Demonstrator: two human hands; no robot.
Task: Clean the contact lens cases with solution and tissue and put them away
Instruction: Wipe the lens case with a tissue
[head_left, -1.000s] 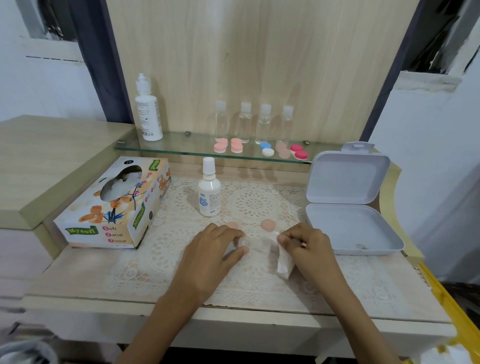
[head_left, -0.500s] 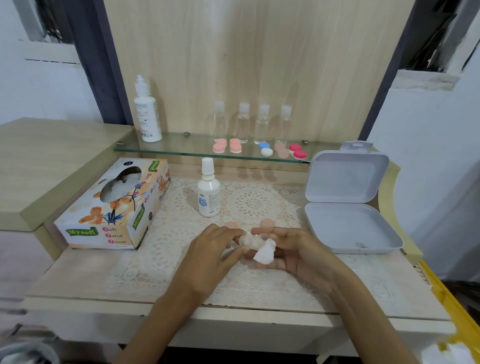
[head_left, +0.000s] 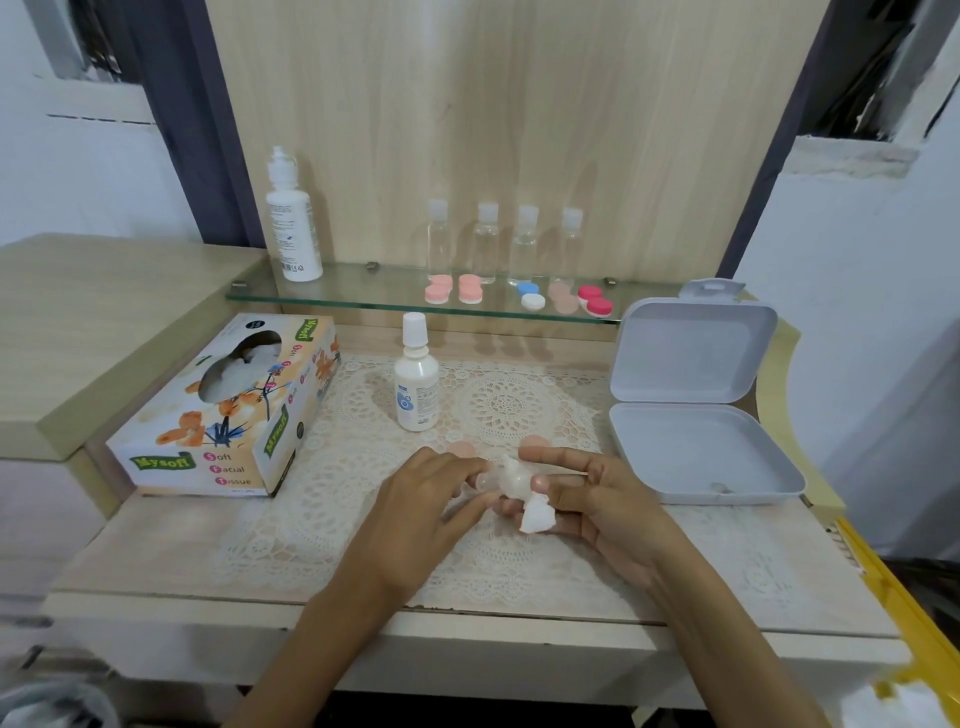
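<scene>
Over the lace mat, my left hand (head_left: 426, 499) pinches a clear contact lens case (head_left: 491, 480) at its left end. My right hand (head_left: 597, 499) holds a crumpled white tissue (head_left: 535, 514) with the thumb pressing it into the case's right cup. Two peach caps (head_left: 532, 443) lie on the mat just behind my hands. A small white solution bottle (head_left: 415, 384) stands upright behind them. An open grey storage box (head_left: 696, 441) sits to the right.
A Mysoft tissue box (head_left: 234, 410) lies at the left. The glass shelf (head_left: 363, 293) carries a tall white bottle (head_left: 291, 223), several clear bottles (head_left: 485, 241) and several coloured lens cases (head_left: 532, 296). A yellow edge (head_left: 904, 613) runs along the right side.
My right hand turned palm-up and moved left, bringing the tissue onto the case. My left hand kept its hold and barely shifted.
</scene>
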